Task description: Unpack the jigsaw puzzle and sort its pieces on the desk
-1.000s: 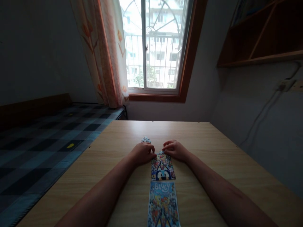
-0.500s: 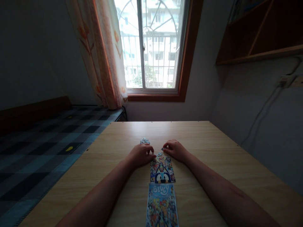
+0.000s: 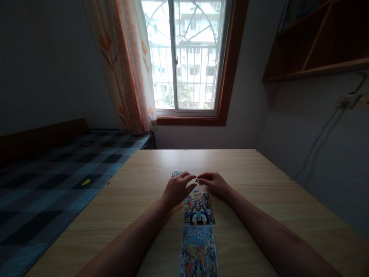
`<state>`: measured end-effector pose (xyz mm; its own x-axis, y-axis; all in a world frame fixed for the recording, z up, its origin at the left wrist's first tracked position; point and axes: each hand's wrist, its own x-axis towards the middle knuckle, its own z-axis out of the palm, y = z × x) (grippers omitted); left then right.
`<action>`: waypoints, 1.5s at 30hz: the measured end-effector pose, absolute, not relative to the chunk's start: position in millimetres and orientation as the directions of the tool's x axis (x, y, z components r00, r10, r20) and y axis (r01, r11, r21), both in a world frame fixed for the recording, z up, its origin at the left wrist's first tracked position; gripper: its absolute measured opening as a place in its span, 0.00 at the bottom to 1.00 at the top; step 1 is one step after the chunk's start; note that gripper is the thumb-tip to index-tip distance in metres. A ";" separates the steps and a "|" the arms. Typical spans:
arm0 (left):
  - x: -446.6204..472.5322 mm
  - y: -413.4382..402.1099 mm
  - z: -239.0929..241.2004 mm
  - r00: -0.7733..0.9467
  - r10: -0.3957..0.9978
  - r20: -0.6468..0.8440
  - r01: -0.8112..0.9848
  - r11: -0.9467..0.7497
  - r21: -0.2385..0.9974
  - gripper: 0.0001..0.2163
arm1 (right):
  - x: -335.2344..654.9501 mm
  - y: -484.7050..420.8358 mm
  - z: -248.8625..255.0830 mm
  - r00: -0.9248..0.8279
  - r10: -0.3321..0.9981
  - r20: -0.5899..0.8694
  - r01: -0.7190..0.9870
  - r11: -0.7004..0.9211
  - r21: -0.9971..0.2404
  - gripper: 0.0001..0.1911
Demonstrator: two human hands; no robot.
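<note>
A small jigsaw puzzle piece (image 3: 199,182) shows at the fingertips of my right hand (image 3: 215,184), which is closed in a pinch. Facing it, my left hand (image 3: 179,188) has thumb and forefinger spread, with nothing seen between them. Just below that gap lie a few loose pieces (image 3: 195,189) on the table. They border the far edge of a colourful puzzle picture (image 3: 199,209) with a blue dog's face. Nearer me lies a sheet or box lid (image 3: 198,250) lettered "BLUEY". Behind my left fingers, a heap of loose pieces (image 3: 176,173) is partly hidden.
Everything lies on a light wooden table (image 3: 248,215). A bed with a checked cover (image 3: 72,181) stands to the left. Ahead are a window (image 3: 196,57) and a flowered curtain (image 3: 123,69). A wall shelf (image 3: 319,42) hangs at upper right.
My left hand has lifted its fingers away from the puzzle picture's top edge and reached toward my right hand, thumb and forefinger now wider apart. My right hand has shifted only slightly.
</note>
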<state>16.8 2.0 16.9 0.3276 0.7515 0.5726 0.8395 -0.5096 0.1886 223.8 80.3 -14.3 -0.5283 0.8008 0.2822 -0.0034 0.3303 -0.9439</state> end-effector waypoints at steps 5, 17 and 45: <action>19.5 0.5 14.3 0.362 0.726 0.584 0.845 -0.521 0.124 0.09 | 221.6 75.1 -12.0 -0.588 0.763 0.270 -0.047 0.301 -0.953 0.17; -25.5 20.2 10.9 -0.057 0.782 0.621 0.899 -0.230 0.373 0.08 | 224.6 77.3 -15.6 -0.495 0.858 0.133 -0.080 0.108 -0.991 0.21; 13.4 11.6 12.6 0.388 0.724 0.571 0.849 -0.521 0.083 0.13 | 220.3 80.2 -16.9 -0.499 0.849 0.173 -0.147 0.114 -0.983 0.21</action>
